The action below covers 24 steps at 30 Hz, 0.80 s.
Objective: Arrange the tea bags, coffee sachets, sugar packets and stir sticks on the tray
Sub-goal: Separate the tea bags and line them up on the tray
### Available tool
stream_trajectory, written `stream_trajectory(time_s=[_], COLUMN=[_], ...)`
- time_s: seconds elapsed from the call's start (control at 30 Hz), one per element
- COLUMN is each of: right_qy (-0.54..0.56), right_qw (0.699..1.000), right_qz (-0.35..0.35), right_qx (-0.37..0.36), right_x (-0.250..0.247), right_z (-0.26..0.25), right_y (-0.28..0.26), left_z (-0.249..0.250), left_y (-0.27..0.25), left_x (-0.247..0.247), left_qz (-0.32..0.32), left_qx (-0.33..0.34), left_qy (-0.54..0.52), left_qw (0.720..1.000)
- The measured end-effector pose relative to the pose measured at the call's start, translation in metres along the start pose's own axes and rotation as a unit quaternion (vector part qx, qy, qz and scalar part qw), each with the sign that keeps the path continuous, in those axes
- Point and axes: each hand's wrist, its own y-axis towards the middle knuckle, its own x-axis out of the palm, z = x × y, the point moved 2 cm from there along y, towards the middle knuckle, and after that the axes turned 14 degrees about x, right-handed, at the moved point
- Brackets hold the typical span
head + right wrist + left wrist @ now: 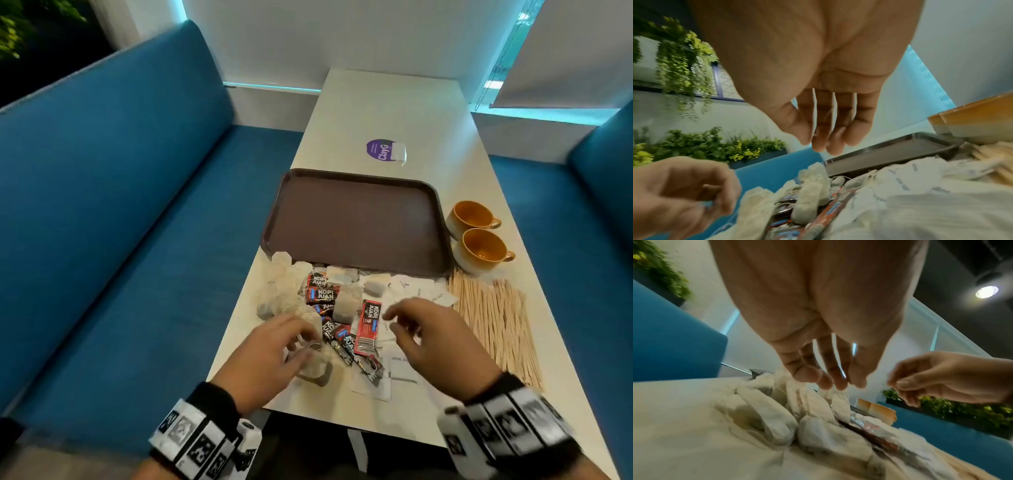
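Among tea bags point(281, 284), "KOPI JUAN" coffee sachets point(367, 327)

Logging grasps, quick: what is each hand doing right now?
Left hand: fingers loosely curled over the tea bags, holding nothing visible.
Right hand: open, hovering, empty.

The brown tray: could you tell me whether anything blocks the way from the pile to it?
Nothing visible does. The brown tray lies bare just beyond the pile; the two cups stand off its right side.
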Motion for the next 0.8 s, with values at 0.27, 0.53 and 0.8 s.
stream_trajectory(time_s=[0.27, 0.53, 0.8], right_qy=[0.040, -0.011, 0.093], right_qw=[0.993, 0.980, 0.982], right_qz=[-0.025, -0.024, -0.012], right_qx=[0.109, 0.198, 0.165], right_x=[0.034, 0.064, 0.061], right_z=[0.000, -0.007, -0.007], right_y=[0.056, 0.075, 0.079], left_z=[-0.003, -0.014, -0.013], left_y=[0.011, 0.011, 0.018], left_x=[0.023, 0.030, 0.029], left_qz=[-0.175, -0.190, -0.158], left_qx=[-0.003, -0.028, -0.029], left_qy=[0.073, 0.098, 0.049], left_qw=[0.982, 0.976, 0.986])
